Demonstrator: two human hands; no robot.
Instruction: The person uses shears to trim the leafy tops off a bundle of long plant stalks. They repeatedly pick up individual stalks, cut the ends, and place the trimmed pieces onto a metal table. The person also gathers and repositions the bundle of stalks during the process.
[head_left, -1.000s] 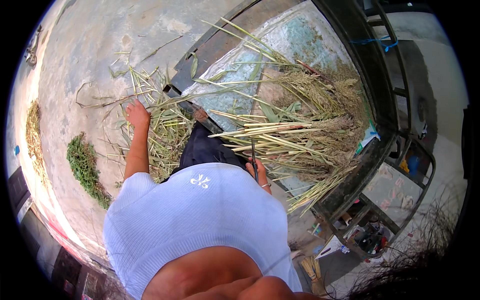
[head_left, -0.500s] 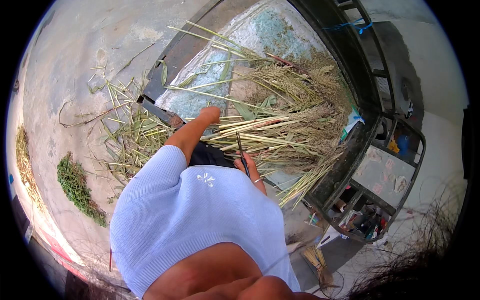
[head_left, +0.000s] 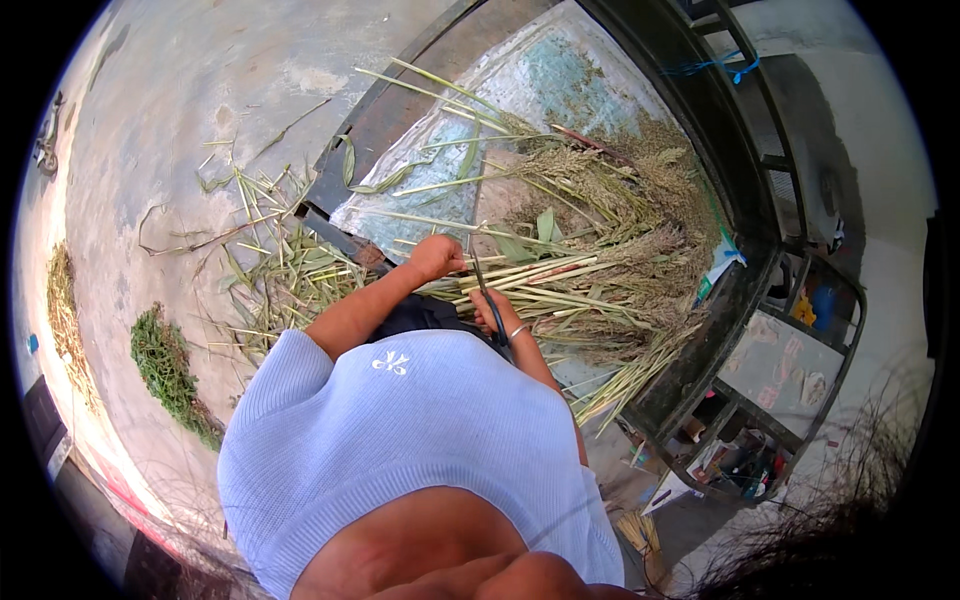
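My right hand (head_left: 487, 311) is closed round the dark handles of a pair of scissors (head_left: 499, 318), whose narrow blades point away from me over the cut stalks. Just left of the blades, my left hand (head_left: 437, 257) is closed in a fist; what its fingers hold, if anything, is hidden. Right of both hands spreads a pile of seed-headed grain stalks (head_left: 570, 272), pale cut ends toward my hands and brownish bushy heads (head_left: 650, 245) to the right. Several longer stalks (head_left: 450, 98) lie farther back with their ends pointing left.
A pale, blue-stained sheet (head_left: 420, 205) lines the dark metal cart bed (head_left: 715, 150) under the stalks. Stripped leaves and stalk pieces (head_left: 290, 275) litter the concrete floor at left, beside a green plant heap (head_left: 165, 370). A framed compartment (head_left: 780, 370) with odds and ends stands at right.
My left hand has moved right and a little nearer, close to the scissors. The right hand and scissors have shifted slightly in the picture, as has the whole view.
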